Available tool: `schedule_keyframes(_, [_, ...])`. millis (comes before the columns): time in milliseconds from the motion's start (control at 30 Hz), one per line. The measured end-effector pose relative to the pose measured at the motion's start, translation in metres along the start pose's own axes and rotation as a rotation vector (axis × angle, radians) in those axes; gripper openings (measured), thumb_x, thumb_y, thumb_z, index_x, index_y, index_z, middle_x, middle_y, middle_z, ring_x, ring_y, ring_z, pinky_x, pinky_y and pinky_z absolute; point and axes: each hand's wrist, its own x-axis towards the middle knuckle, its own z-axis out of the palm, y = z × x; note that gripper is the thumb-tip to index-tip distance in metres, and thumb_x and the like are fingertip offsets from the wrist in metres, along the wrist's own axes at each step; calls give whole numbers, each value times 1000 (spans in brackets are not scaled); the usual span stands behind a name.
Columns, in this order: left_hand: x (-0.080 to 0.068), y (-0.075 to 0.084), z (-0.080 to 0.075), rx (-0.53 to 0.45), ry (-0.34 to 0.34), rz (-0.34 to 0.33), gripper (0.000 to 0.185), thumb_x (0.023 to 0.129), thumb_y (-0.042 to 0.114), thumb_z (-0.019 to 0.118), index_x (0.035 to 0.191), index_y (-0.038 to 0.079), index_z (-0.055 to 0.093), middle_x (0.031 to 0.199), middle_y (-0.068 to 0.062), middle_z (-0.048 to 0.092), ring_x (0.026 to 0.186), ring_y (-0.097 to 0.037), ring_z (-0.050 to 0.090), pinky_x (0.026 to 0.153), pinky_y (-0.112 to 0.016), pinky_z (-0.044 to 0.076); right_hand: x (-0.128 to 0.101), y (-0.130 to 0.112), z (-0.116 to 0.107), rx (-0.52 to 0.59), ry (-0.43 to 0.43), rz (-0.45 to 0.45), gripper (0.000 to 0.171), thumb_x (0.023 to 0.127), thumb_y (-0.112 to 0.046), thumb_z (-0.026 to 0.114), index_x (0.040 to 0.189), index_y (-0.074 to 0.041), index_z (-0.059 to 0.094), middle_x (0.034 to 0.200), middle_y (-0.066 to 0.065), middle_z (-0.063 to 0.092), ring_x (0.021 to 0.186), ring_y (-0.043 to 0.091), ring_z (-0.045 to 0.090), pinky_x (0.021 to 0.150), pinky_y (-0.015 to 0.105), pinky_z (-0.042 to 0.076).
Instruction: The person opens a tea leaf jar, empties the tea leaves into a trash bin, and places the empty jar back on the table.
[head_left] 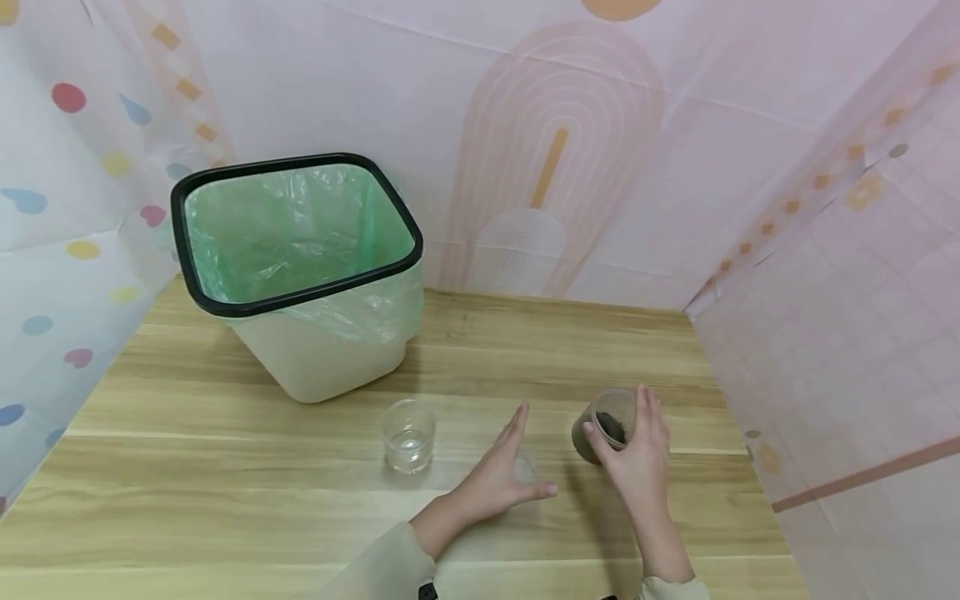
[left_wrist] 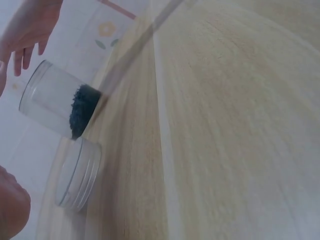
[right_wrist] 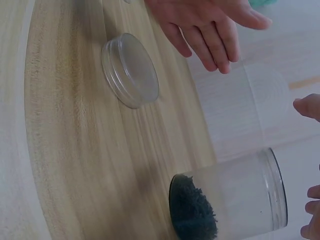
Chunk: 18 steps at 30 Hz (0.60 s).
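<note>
Right now the right hand curls its fingers round a clear jar with dark grains at its bottom. Just left, the left hand hovers spread over a clear lid; a glass stands beyond.

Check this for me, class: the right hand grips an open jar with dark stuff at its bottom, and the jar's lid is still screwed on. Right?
Not quite. The jar in the right hand is open; its lid lies on the table, as the right wrist view shows.
</note>
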Motion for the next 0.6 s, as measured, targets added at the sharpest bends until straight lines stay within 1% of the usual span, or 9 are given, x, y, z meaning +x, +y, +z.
schedule_keyframes(100, [6,1,4,5,-7,3,116,73,48,74,150,20,-8,156,-9,2,141,-28,10,111,-50,21,0,2,0,40,-12,56,95,78,-38,72,148,-5,18,151,22,17,137,44,14,103,67,20])
schedule_keyframes(267, [17,3,12,20,-11,12,118,71,46,77,150,14,-6,156,-10,2,141,-29,11,111,-49,22,0,5,0,96,-23,135,98,77,-35,74,149,-6,14,152,22,14,137,45,14,102,68,21])
schedule_keyframes(433, [28,4,19,43,-17,16,114,74,45,75,150,9,-2,156,-11,3,141,-27,11,112,-46,21,1,8,2,122,-33,171,100,77,-35,74,149,-5,11,153,22,12,136,45,14,102,69,20])
schedule_keyframes(600, [37,9,21,5,-25,-15,110,76,42,74,150,5,2,155,-14,8,139,-31,16,111,-46,22,0,12,5,137,-50,200,103,78,-39,72,149,-4,7,152,22,11,136,45,15,102,68,20])
